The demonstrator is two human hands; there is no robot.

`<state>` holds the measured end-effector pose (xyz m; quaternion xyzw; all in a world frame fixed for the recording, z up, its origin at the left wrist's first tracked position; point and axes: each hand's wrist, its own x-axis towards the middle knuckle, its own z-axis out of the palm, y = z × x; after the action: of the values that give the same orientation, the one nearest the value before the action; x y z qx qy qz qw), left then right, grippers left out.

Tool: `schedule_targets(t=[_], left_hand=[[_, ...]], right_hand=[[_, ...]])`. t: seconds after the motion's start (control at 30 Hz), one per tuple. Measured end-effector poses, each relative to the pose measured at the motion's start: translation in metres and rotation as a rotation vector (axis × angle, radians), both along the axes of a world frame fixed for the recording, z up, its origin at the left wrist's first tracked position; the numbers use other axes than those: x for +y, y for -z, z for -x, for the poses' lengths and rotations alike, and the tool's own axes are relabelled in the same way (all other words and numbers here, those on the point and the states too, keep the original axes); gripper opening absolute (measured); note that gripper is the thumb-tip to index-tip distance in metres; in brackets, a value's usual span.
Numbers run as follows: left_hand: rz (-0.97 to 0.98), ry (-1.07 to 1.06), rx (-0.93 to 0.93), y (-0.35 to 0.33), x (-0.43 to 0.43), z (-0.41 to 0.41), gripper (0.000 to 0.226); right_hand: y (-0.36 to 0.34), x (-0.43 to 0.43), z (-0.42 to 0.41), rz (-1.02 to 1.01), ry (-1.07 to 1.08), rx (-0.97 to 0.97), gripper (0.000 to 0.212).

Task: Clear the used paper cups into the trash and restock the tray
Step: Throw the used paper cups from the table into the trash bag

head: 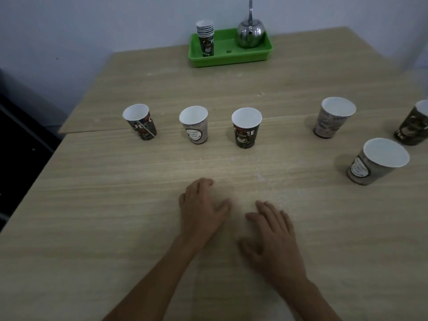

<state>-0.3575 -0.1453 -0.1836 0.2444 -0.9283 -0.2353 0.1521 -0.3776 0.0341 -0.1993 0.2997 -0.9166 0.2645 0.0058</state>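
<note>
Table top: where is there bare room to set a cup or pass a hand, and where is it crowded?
Bare: the band between the green tray and the row of three cups; the strip between that row and the left hand and right hand. Crowded: the right edge, with its cup cluster.

A steel kettle point(250, 34) stands at the wooden table's point(139, 205) far side, near the wall point(92, 24).

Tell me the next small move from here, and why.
Probably reach the left hand to the pale cup standing upright straight ahead of it and grip it. That hand and the right hand lie flat on the table, holding nothing.
</note>
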Motion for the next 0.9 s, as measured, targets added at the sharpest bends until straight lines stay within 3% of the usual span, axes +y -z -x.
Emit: schedule_targets(t=[0.1, 0.2, 0.4, 0.5, 0.6, 0.9], left_hand=[[-0.155, 0.03, 0.094, -0.017, 0.011, 0.047, 0.063], [-0.282, 0.006, 0.189, -0.034, 0.017, 0.093, 0.074], [-0.357, -0.055, 0.315, -0.051, 0.015, 0.164, 0.094], [-0.392, -0.068, 0.326, -0.049, 0.013, 0.179, 0.084], [-0.385, -0.055, 0.352, -0.047, 0.01, 0.179, 0.075], [-0.411, -0.03, 0.401, -0.059, 0.014, 0.098, 0.082]], right_hand=[[0.002, 0.001, 0.004, -0.017, -0.012, 0.003, 0.048], [0.003, -0.001, 0.005, -0.054, -0.015, 0.014, 0.049], [0.004, -0.005, 0.006, -0.04, 0.011, 0.053, 0.051], [0.005, -0.006, 0.007, -0.035, 0.008, 0.059, 0.052], [0.004, -0.006, 0.007, -0.041, 0.008, 0.054, 0.052], [-0.003, -0.005, 0.003, -0.142, 0.008, 0.022, 0.05]])
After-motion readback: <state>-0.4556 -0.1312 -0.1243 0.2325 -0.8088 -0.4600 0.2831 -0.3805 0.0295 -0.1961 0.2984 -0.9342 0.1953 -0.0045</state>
